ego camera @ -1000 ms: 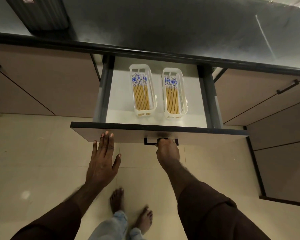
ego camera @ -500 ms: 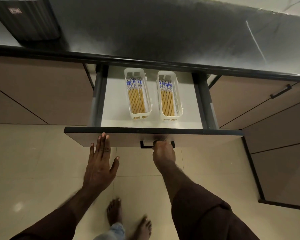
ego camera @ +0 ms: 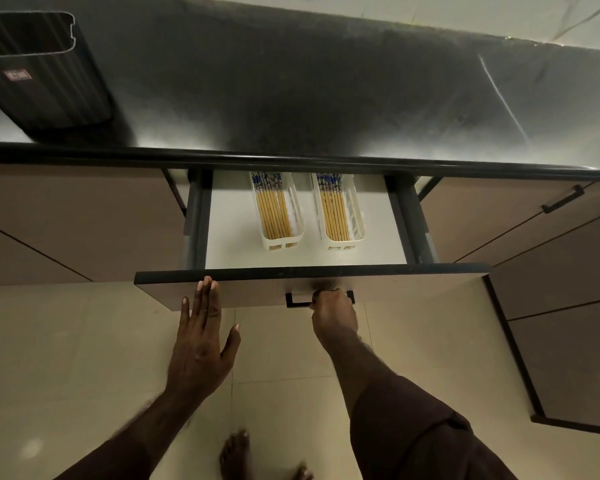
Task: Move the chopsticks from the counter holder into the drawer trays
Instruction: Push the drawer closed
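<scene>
The chopsticks (ego camera: 274, 216) are yellow-tan with blue-and-white patterned tops, lying in white slotted trays (ego camera: 300, 220). The drawer (ego camera: 229, 220) is white inside with a brown front and black handle (ego camera: 293, 301). The table (ego camera: 291, 91) is mottled dark grey; the ribbed holder (ego camera: 39, 74) is black.

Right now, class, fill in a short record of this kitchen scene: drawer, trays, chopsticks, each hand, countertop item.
drawer: drawer partly open under the countertop
trays: two white trays side by side, apart
chopsticks: chopsticks lying lengthwise in both trays
left hand: left hand flat, fingertips on the drawer front
right hand: right hand gripping the drawer handle
countertop item: dark ribbed container, far left
</scene>
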The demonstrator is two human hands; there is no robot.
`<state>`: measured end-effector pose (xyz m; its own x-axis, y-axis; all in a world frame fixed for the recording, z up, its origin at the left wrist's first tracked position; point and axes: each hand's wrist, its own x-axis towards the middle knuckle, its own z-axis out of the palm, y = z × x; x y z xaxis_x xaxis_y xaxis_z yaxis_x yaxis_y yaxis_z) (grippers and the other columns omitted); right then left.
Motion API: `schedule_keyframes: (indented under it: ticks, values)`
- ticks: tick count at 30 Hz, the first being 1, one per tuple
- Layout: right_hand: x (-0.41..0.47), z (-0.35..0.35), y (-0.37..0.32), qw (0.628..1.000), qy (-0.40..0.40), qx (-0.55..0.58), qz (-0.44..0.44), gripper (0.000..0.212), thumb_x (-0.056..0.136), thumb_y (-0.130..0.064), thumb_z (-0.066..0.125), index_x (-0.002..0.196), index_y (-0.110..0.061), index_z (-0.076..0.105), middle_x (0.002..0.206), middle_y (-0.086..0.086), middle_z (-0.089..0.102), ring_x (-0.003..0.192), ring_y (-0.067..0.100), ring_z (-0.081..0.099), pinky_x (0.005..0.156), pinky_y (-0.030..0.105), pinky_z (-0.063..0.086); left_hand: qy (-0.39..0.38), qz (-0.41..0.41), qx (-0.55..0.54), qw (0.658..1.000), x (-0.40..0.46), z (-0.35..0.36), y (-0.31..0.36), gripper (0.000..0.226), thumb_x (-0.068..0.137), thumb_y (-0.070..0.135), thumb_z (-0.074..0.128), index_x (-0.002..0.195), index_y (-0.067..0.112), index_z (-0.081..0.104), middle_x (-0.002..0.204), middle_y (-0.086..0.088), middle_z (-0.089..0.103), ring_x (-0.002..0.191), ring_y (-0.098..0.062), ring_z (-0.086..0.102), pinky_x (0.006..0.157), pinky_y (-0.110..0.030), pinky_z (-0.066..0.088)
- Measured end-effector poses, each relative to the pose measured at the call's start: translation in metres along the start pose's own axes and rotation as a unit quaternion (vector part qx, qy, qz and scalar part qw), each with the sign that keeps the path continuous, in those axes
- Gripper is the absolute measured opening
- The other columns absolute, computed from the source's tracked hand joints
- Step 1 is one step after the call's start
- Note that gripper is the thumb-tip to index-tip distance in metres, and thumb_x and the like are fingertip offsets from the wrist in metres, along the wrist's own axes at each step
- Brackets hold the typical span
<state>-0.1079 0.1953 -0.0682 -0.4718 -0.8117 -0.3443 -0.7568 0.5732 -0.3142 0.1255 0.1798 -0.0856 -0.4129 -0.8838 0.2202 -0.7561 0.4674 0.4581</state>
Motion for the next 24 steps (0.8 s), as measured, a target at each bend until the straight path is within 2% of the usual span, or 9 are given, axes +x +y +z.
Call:
schedule_keyframes:
  ticks: [2, 5, 8, 14, 18, 24]
  values:
    - [0.008, -0.001, -0.002, 1.000, -0.003, -0.003, -0.003, 0.023, 0.101, -0.012, 0.045, 0.105, -0.003, 0.065, 0.105, 0.016, 0.066, 0.093, 0.030, 0.062, 0.070, 0.030, 0.040, 0.001, 0.002, 0.005, 1.000, 0.009, 0.001, -0.004, 0.078, 0.093, 0.038, 0.043, 0.152, -0.001, 0.010, 0.162, -0.016, 0.009, 0.150, -0.029, 0.010, 0.121, -0.049, 0.014]
    - [0.024, -0.006, -0.007, 1.000, -0.026, -0.015, -0.002, 0.017, 0.099, -0.019, 0.056, 0.109, -0.012, 0.068, 0.105, 0.008, 0.069, 0.089, 0.017, 0.064, 0.077, 0.027, 0.053, 0.000, -0.005, 0.017, 1.000, 0.023, 0.004, -0.007, 0.079, 0.093, 0.039, 0.043, 0.153, 0.000, 0.008, 0.163, -0.011, 0.005, 0.151, -0.026, 0.007, 0.123, -0.040, 0.006]
    - [0.039, -0.014, -0.014, 0.999, -0.025, -0.031, -0.023, 0.017, 0.095, -0.020, 0.062, 0.109, -0.014, 0.068, 0.104, 0.007, 0.069, 0.092, 0.018, 0.066, 0.081, 0.031, 0.057, -0.016, -0.022, 0.032, 0.999, 0.036, 0.008, -0.007, 0.079, 0.093, 0.041, 0.040, 0.154, 0.002, 0.006, 0.164, -0.008, 0.001, 0.151, -0.024, 0.005, 0.123, -0.038, 0.002]
    - [0.073, -0.031, -0.023, 0.995, -0.036, -0.073, -0.053, 0.017, 0.096, -0.023, 0.060, 0.110, -0.015, 0.067, 0.106, 0.008, 0.067, 0.094, 0.019, 0.065, 0.079, 0.030, 0.056, -0.033, -0.090, 0.051, 0.994, 0.063, 0.016, 0.001, 0.081, 0.093, 0.047, 0.035, 0.155, 0.011, -0.003, 0.163, 0.001, -0.009, 0.151, -0.018, -0.001, 0.122, -0.038, 0.001]
    - [0.092, -0.036, -0.028, 0.992, -0.056, -0.086, -0.078, 0.017, 0.097, -0.020, 0.059, 0.111, -0.013, 0.065, 0.107, 0.010, 0.066, 0.095, 0.020, 0.064, 0.082, 0.032, 0.056, -0.032, -0.121, 0.050, 0.991, 0.086, 0.023, 0.009, 0.082, 0.092, 0.048, 0.035, 0.154, 0.015, -0.008, 0.163, -0.004, -0.003, 0.151, -0.016, -0.004, 0.122, -0.044, 0.007]
    - [0.122, -0.045, -0.037, 0.991, -0.051, -0.077, -0.101, 0.017, 0.098, -0.019, 0.056, 0.112, -0.013, 0.062, 0.105, 0.009, 0.065, 0.093, 0.019, 0.063, 0.081, 0.032, 0.056, -0.006, -0.155, 0.036, 0.987, 0.125, 0.027, 0.016, 0.083, 0.092, 0.045, 0.036, 0.153, 0.011, -0.009, 0.162, -0.006, -0.002, 0.151, -0.017, -0.005, 0.121, -0.040, 0.002]
